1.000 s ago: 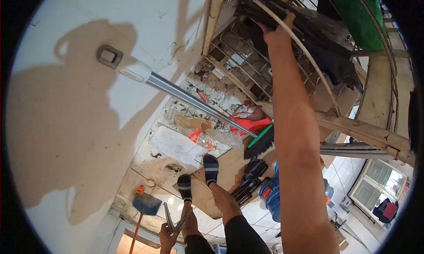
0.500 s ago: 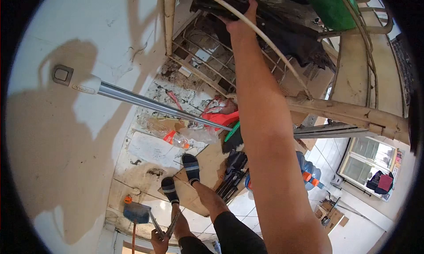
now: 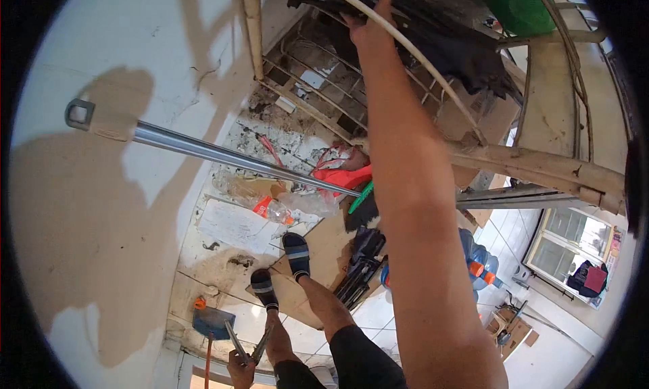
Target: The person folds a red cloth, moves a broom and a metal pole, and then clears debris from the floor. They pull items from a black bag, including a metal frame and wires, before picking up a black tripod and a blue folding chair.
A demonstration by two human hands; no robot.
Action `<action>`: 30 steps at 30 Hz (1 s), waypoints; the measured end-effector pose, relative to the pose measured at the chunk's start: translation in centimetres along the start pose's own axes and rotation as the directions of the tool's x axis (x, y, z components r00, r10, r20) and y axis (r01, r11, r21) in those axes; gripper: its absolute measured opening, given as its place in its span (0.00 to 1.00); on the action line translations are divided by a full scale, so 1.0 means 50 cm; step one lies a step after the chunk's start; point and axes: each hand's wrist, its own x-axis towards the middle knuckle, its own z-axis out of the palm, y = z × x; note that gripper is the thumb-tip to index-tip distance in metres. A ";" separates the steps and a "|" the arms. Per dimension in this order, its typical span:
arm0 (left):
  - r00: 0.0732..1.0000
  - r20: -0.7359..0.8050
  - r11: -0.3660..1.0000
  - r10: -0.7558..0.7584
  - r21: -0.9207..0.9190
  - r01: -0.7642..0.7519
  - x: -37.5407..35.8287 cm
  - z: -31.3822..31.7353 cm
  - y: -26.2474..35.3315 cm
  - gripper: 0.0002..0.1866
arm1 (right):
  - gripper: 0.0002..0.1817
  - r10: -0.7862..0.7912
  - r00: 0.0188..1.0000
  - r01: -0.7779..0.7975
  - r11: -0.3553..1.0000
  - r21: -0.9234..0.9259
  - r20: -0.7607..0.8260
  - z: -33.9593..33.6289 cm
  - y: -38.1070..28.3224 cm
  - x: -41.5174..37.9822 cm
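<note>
My right hand (image 3: 372, 25) reaches up to the rack at the top, with its fingers spread round the edge of a dusty black bundle (image 3: 446, 47); part of the grip is hidden. Behind the wrist, the metal wire rack (image 3: 324, 85) holds dirt and scraps. Low in the view, my left hand (image 3: 241, 370) grips a metal tool with two long arms (image 3: 236, 342), spread in a V. It is close to my left leg, above a blue dustpan (image 3: 215, 321).
A long-handled broom (image 3: 203, 149) slants across the left. A plastic bottle (image 3: 274, 210) and red plastic (image 3: 348, 177) lie on the dirty floor. A green container (image 3: 517, 10) sits on the rack; large blue water bottles (image 3: 483, 260) stand to the right.
The view has shifted slightly. My right hand and the black bundle sit a little higher in the view, and the broom handle's end is further left and looks tilted differently.
</note>
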 end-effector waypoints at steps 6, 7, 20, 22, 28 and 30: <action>0.991 -0.059 0.993 -0.119 0.014 0.120 0.002 0.006 0.038 0.23 | 0.40 -0.029 0.996 0.034 0.998 -0.055 0.088 -0.013 0.001 -0.003; 0.991 -0.054 0.992 -0.123 0.003 0.124 0.000 0.005 0.041 0.22 | 0.38 -0.016 0.996 0.022 0.998 -0.062 0.091 -0.002 -0.003 -0.010; 0.994 -0.091 0.996 -0.057 -0.067 0.051 0.008 0.000 0.016 0.21 | 0.34 0.046 0.999 -0.049 0.994 -0.095 -0.026 -0.056 0.010 -0.235; 0.996 -0.071 0.999 -0.044 -0.026 0.042 0.009 -0.001 0.009 0.21 | 0.32 0.025 0.998 -0.029 0.996 -0.087 -0.049 -0.047 0.019 -0.232; 0.998 0.026 0.989 -0.059 0.136 0.055 0.010 -0.002 0.024 0.22 | 0.37 0.023 0.953 -0.037 0.999 -0.038 -0.303 0.072 0.053 -0.240; 0.999 0.028 0.992 -0.035 0.124 0.031 0.016 -0.008 0.002 0.22 | 0.41 -0.005 0.951 -0.043 0.988 -0.145 -0.311 0.024 0.066 -0.226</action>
